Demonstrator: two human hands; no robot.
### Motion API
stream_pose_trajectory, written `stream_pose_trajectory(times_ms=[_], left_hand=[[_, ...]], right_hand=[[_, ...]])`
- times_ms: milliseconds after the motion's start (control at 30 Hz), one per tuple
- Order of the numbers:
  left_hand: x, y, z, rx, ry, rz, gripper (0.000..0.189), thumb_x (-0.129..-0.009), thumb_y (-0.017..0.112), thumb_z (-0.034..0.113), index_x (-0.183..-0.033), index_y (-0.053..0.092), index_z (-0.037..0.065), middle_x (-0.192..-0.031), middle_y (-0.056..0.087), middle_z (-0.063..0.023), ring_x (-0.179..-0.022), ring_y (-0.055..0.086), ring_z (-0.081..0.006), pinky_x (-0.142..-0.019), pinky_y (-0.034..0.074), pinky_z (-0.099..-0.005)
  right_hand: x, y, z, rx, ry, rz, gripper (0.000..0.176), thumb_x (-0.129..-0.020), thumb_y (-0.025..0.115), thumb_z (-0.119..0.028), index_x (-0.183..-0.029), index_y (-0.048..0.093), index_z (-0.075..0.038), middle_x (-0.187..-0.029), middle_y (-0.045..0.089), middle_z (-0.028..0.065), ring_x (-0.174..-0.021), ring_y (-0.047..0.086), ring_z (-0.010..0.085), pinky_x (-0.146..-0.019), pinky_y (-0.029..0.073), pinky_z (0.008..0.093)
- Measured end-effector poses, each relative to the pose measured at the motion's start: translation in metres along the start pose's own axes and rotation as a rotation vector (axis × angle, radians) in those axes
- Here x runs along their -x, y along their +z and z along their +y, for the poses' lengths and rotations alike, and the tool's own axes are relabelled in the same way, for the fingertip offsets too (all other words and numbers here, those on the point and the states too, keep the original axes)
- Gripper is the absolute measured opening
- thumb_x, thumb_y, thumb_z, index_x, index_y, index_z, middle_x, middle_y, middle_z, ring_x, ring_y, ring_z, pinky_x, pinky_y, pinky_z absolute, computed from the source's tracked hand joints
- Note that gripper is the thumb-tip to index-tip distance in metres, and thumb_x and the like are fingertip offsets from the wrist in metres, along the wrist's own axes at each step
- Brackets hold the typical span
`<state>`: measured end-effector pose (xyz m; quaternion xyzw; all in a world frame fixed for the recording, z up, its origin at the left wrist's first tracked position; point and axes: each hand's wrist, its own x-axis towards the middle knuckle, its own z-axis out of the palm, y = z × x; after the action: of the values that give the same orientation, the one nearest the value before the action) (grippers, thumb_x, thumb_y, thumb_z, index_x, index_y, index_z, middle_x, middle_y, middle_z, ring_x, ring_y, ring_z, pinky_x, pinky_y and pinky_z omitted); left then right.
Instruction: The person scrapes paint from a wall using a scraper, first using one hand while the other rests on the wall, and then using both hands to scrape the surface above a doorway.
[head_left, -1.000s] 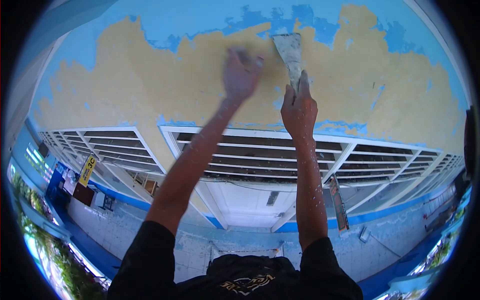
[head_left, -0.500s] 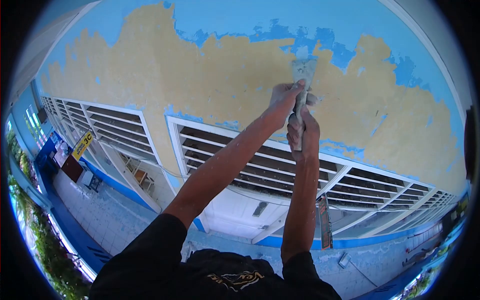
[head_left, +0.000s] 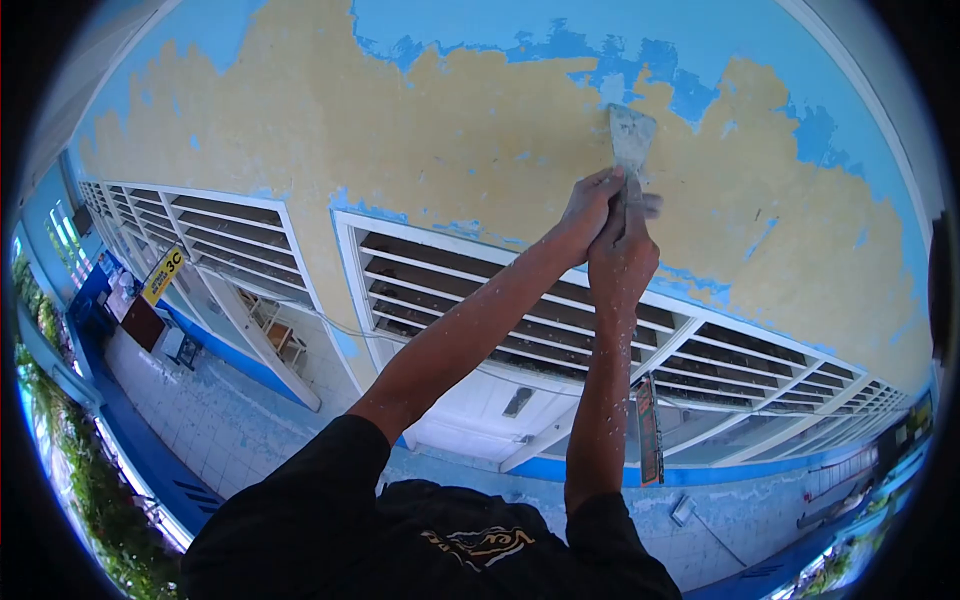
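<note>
Overhead, a wide scraper (head_left: 633, 135) has its blade at the wall (head_left: 450, 120), on bare tan surface just under the ragged edge of the blue paint (head_left: 560, 25). My left hand (head_left: 594, 212) is closed round the scraper near the base of the blade. My right hand (head_left: 624, 255) grips the handle beside and slightly below it, touching the left. The fingers hide most of the handle. Pale flecks dot both forearms.
Louvred vents (head_left: 470, 310) with white frames run below the tan area. A yellow sign (head_left: 164, 276) marked 3C hangs at the left, and a dark hanging sign (head_left: 649, 430) is right of my forearm. A long-handled tool (head_left: 684, 511) lies on the floor.
The scraper and both hands have shifted a little to the right. The right hand has moved up the handle and turned, with its back now showing. The view has tilted slightly.
</note>
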<state>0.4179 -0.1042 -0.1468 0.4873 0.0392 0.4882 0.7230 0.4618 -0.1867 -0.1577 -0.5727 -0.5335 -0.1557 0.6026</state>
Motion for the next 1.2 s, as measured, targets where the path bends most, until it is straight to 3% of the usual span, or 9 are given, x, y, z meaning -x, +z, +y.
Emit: stream_pose_trajectory(times_ms=[67, 200, 367, 467, 567, 767, 967, 1200], left_hand=[[0.006, 0.009, 0.002, 0.157, -0.028, 0.024, 0.037, -0.113, 0.045, 0.036, -0.128, 0.058, 0.005, -0.114, 0.072, -0.0190, -0.091, 0.073, -0.0264, -0.081, 0.060, -0.0429], [-0.007, -0.004, -0.009, 0.102, -0.012, -0.026, 0.034, -0.113, 0.044, 0.037, -0.126, 0.056, 0.008, -0.099, 0.068, -0.0114, -0.083, 0.070, -0.0246, -0.079, 0.060, -0.0432], [-0.016, 0.002, -0.002, 0.052, 0.005, 0.010, 0.032, -0.113, 0.043, 0.036, -0.119, 0.056, 0.008, -0.093, 0.065, -0.0087, -0.078, 0.066, -0.0222, -0.076, 0.059, -0.0425], [0.003, 0.005, -0.002, 0.128, -0.052, 0.055, 0.029, -0.114, 0.045, 0.031, -0.118, 0.060, 0.007, -0.091, 0.067, -0.0081, -0.077, 0.064, -0.0171, -0.073, 0.056, -0.0347], [-0.022, 0.008, 0.007, 0.021, 0.031, 0.025, 0.028, -0.114, 0.045, 0.030, -0.119, 0.060, 0.006, -0.091, 0.067, -0.0082, -0.078, 0.064, -0.0166, -0.074, 0.055, -0.0336], [0.000, 0.011, 0.004, 0.080, -0.061, 0.070, 0.028, -0.113, 0.045, 0.029, -0.119, 0.061, 0.006, -0.093, 0.067, -0.0087, -0.080, 0.065, -0.0175, -0.075, 0.056, -0.0343], [-0.027, 0.033, 0.038, 0.003, -0.033, 0.036, 0.030, -0.113, 0.045, 0.030, -0.121, 0.060, 0.005, -0.096, 0.067, -0.0101, -0.086, 0.067, -0.0190, -0.078, 0.057, -0.0387], [-0.016, 0.009, 0.007, 0.100, -0.055, 0.032, 0.034, -0.113, 0.044, 0.035, -0.123, 0.057, 0.004, -0.101, 0.068, -0.0130, -0.089, 0.067, -0.0214, -0.080, 0.057, -0.0402]], right_hand=[[0.004, -0.004, 0.002, 0.127, -0.005, -0.050, 0.029, -0.102, 0.057, -0.012, -0.127, 0.070, -0.004, -0.091, 0.073, 0.0277, -0.081, 0.072, 0.0456, -0.065, 0.055, 0.0486], [-0.004, 0.002, 0.005, 0.074, -0.067, 0.051, 0.027, -0.100, 0.058, -0.013, -0.120, 0.071, -0.002, -0.089, 0.072, 0.0273, -0.083, 0.070, 0.0480, -0.069, 0.054, 0.0524], [-0.006, -0.002, 0.004, 0.122, -0.017, -0.013, 0.024, -0.099, 0.058, -0.012, -0.116, 0.072, -0.001, -0.089, 0.071, 0.0274, -0.083, 0.069, 0.0488, -0.071, 0.054, 0.0531], [-0.004, 0.003, 0.005, 0.078, -0.026, 0.043, 0.023, -0.099, 0.058, -0.012, -0.112, 0.072, -0.001, -0.089, 0.071, 0.0276, -0.083, 0.069, 0.0486, -0.069, 0.054, 0.0528], [-0.018, 0.001, -0.003, 0.060, -0.022, 0.047, 0.021, -0.098, 0.057, -0.011, -0.110, 0.072, -0.001, -0.089, 0.071, 0.0281, -0.082, 0.070, 0.0483, -0.068, 0.054, 0.0524], [-0.003, -0.004, -0.001, 0.054, 0.045, 0.004, 0.022, -0.099, 0.058, -0.013, -0.109, 0.072, 0.000, -0.089, 0.071, 0.0287, -0.082, 0.069, 0.0499, -0.069, 0.053, 0.0534], [-0.041, -0.007, -0.011, 0.093, -0.051, 0.075, 0.021, -0.098, 0.059, -0.015, -0.104, 0.073, -0.001, -0.086, 0.070, 0.0284, -0.080, 0.068, 0.0503, -0.069, 0.053, 0.0547], [-0.021, -0.007, -0.005, 0.127, -0.014, 0.026, 0.020, -0.098, 0.058, -0.016, -0.105, 0.074, -0.006, -0.086, 0.071, 0.0262, -0.080, 0.068, 0.0498, -0.070, 0.055, 0.0558]])
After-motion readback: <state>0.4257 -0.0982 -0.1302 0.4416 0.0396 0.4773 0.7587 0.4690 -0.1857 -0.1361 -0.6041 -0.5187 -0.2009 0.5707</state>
